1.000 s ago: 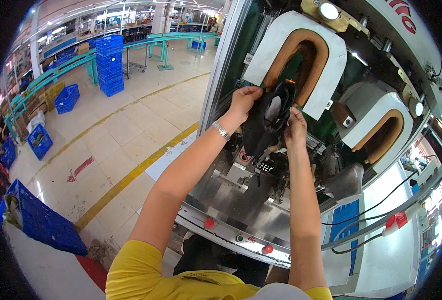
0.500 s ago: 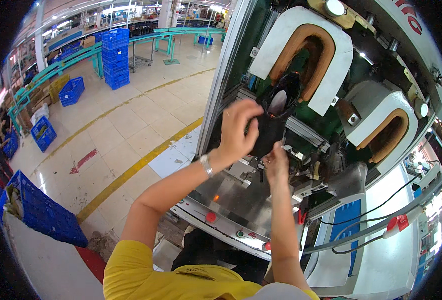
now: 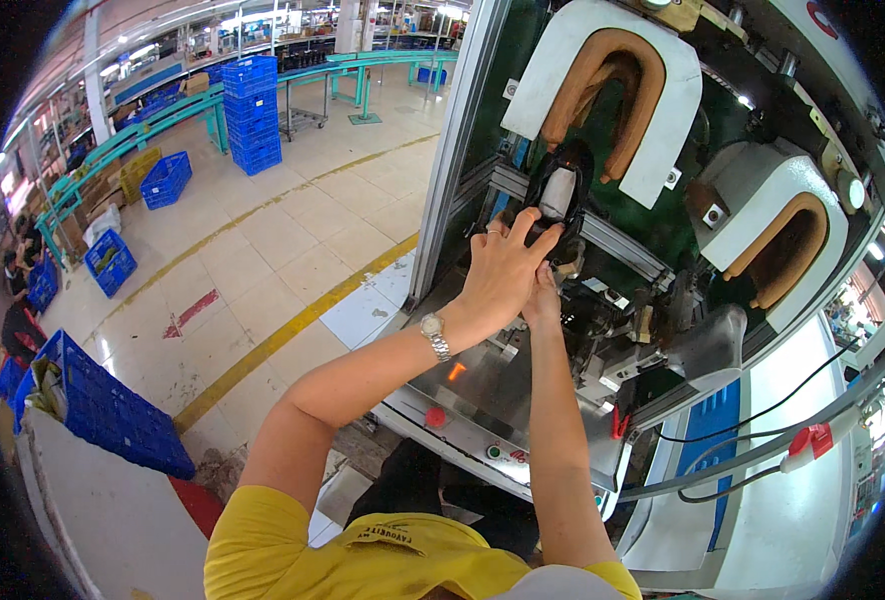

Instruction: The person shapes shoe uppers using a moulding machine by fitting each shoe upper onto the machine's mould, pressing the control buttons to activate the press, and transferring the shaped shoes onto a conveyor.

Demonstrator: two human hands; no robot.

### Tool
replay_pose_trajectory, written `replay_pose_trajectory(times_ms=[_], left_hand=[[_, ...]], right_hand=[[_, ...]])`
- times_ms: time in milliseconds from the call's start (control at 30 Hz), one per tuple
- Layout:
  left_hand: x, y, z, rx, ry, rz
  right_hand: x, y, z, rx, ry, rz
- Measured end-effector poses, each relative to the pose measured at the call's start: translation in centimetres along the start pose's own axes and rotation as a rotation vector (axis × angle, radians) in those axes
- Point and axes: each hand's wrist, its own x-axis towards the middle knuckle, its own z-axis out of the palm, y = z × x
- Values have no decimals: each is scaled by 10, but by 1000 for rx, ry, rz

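A black shoe [image 3: 570, 158] sits under the left-hand machine head, its opening facing up around a pale grey insert [image 3: 559, 192]. My left hand [image 3: 503, 270], with a metal watch at the wrist, grips the shoe's near part with bent fingers. Just below and to the right, my right hand [image 3: 542, 300] has its fingers closed at the shoe's near end; my left hand partly hides that grip. Above the shoe is a brown U-shaped pad [image 3: 618, 60] in a white housing [image 3: 533, 95].
A second brown U-shaped pad [image 3: 788, 245] hangs to the right, above a grey metal shoe form [image 3: 711, 348]. Along the machine's front edge are a red button [image 3: 436, 416] and a green one [image 3: 494, 452]. Blue crates [image 3: 113, 410] stand at left; a grey hose [image 3: 743, 465] runs at right.
My left hand has come down from beside the shoe onto its near part. My right hand has moved up slightly, closer to the left. The view has shifted a little.
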Motion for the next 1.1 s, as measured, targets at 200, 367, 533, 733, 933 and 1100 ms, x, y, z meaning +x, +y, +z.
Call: replay_pose_trajectory(times_ms=[200, 367, 533, 733, 933, 1100], left_hand=[[1, 8, 5, 2, -24, -61], [0, 11, 6, 40, -2, -59], [-3, 10, 8, 86, 35, -50], [-9, 11, 7, 14, -2, -33], [-4, 4, 10, -19, -11, -7], [-22, -10, 4, -255, 78, 139]], right_hand=[[5, 10, 1, 66, 142, -39], [21, 16, -22, 35, 98, -65], [17, 21, -20, 3, 41, -55], [-1, 17, -10, -25, 12, -51], [-9, 10, 2, -12, 55, -11], [-58, -4, -4, -260, 257, -17]])
